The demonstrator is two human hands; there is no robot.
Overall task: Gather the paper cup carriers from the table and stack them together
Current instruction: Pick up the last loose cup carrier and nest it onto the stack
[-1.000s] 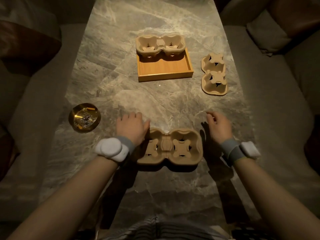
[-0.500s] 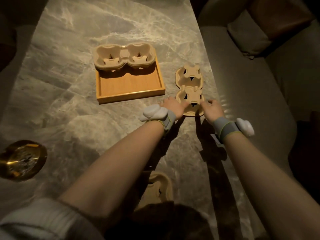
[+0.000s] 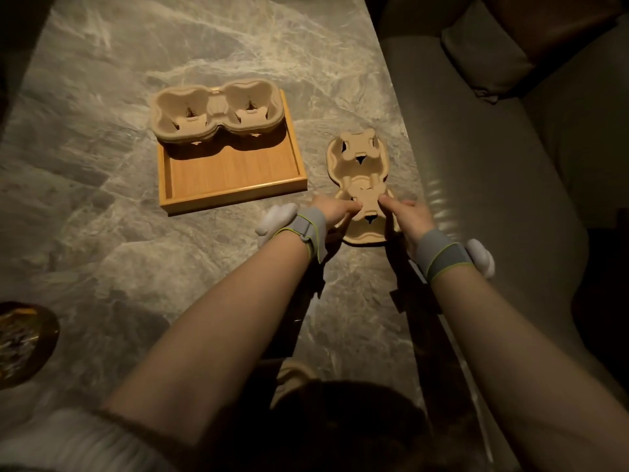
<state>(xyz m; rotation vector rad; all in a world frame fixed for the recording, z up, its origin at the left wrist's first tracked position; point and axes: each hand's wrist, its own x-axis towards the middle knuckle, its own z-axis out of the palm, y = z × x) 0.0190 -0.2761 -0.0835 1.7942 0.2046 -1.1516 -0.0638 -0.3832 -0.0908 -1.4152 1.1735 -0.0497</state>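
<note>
A tan two-cup paper carrier lies near the table's right edge, its long side running away from me. My left hand and my right hand grip its near end from either side, thumbs on its top. A small stack of the same carriers rests on the far edge of a wooden tray. Another carrier peeks out close to me, mostly hidden behind my left arm and a dark shape.
The marble table fills the left and middle. A round brass dish sits at the left edge. A beige sofa with a cushion runs along the table's right side.
Both hands left the near carrier and reached out to the right one. They have closed on its near end, and the view has shifted right and forward.
</note>
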